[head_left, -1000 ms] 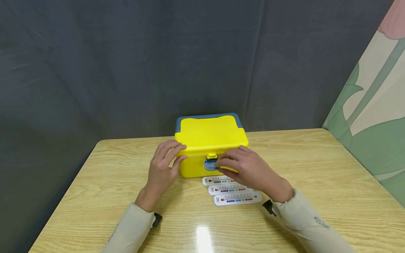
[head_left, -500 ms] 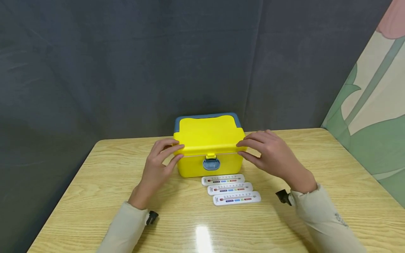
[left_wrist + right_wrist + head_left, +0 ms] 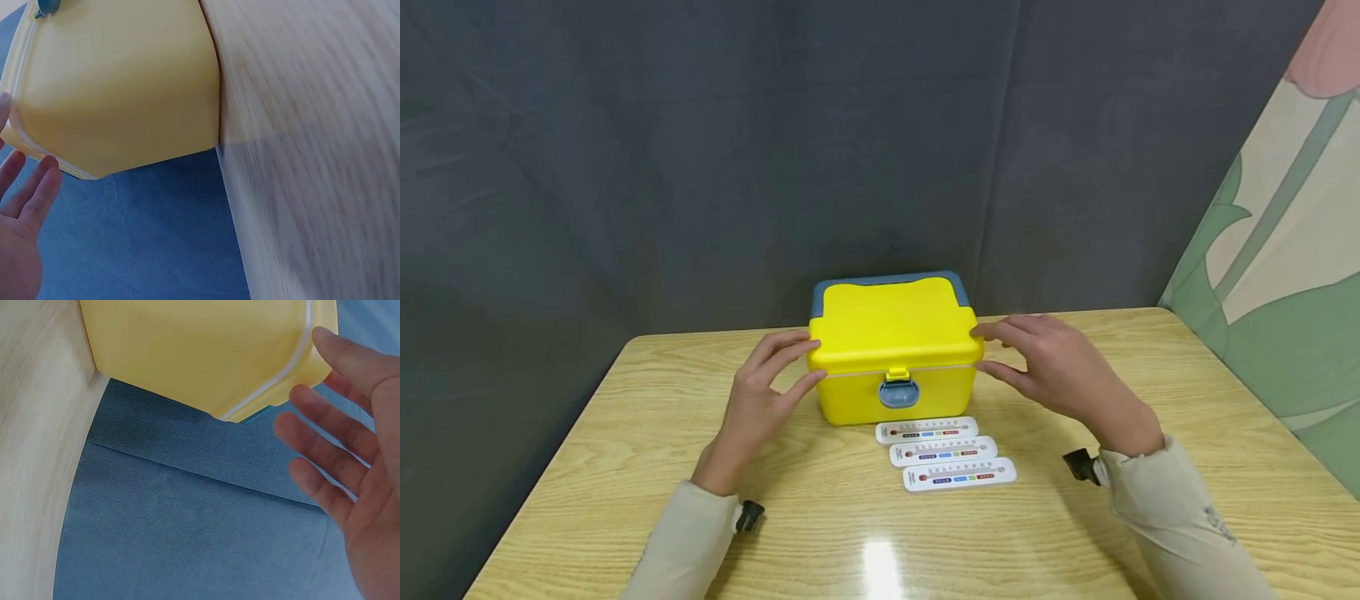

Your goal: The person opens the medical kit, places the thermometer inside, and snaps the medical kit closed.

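Near worktop (image 3: 625, 467): wood grain, glare spot (image 3: 881, 571) at the bottom edge. Left sleeve (image 3: 688, 533) and right sleeve (image 3: 1180, 521), both pale, are cut by the frame bottom; a black clip is worn at each wrist, left clip (image 3: 749, 517) and right clip (image 3: 1081, 465).

Three white thermometers are laid flat in front of the box, roughly parallel and stepped: near one (image 3: 959, 476) set furthest right, middle one (image 3: 943, 452), far one (image 3: 927, 431) just beside the box base.

Left hand (image 3: 752, 404) is placed at the lid's front left corner: fingers wide, thumb set apart low at the seam, fingertips on the lid. Right hand (image 3: 1063, 367) is placed at the opposite front corner: fingers wide, thumb put to the lid edge. In the right wrist view the other fingers are spread alongside; whether they are in contact cannot be told.

Yellow box (image 3: 857, 400) is stood upright at the far middle of the worktop, between the hands. Lid (image 3: 895, 317) is down, edged with blue trim (image 3: 817, 302) at back and sides. Blue latch (image 3: 898, 394) is hung centre front, under a yellow tab (image 3: 897, 374); whether it is fastened cannot be told.

Behind: dark curtain (image 3: 775, 167). Far right: flower-patterned panel (image 3: 1285, 292).
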Available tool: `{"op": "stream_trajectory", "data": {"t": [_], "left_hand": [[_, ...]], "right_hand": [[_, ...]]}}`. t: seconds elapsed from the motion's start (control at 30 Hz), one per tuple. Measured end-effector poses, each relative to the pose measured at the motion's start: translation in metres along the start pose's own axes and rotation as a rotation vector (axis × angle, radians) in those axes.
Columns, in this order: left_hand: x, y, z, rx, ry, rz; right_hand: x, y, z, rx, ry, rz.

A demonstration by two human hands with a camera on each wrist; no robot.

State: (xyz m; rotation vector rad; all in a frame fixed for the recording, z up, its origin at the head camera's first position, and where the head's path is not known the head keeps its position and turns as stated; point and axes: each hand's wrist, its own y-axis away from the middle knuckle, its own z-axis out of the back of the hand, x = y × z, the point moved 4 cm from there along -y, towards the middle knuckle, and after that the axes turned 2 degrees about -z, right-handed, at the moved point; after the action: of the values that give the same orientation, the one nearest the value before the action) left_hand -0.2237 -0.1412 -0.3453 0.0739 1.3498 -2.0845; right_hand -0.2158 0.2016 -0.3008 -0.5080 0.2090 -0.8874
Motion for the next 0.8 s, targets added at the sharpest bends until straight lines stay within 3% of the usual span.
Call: {"op": "stream_trajectory", "data": {"t": [0.27, 0.53, 0.8], "left_hand": [[0.0051, 0.0003, -0.0010, 0.010, 0.030, 0.003], [0.0051, -0.0002, -0.0030, -0.041, 0.037, -0.051], [0.0026, -0.0023, -0.0005, -0.096, 0.032, -0.026]], "right_hand": [[-0.0001, 0.0017, -0.0031, 0.022, 0.020, -0.016], [0.0011, 0.0019, -0.0030, -0.026, 0.038, 0.025], [0.0055, -0.0003, -0.0010, -0.064, 0.068, 0.038]]}}
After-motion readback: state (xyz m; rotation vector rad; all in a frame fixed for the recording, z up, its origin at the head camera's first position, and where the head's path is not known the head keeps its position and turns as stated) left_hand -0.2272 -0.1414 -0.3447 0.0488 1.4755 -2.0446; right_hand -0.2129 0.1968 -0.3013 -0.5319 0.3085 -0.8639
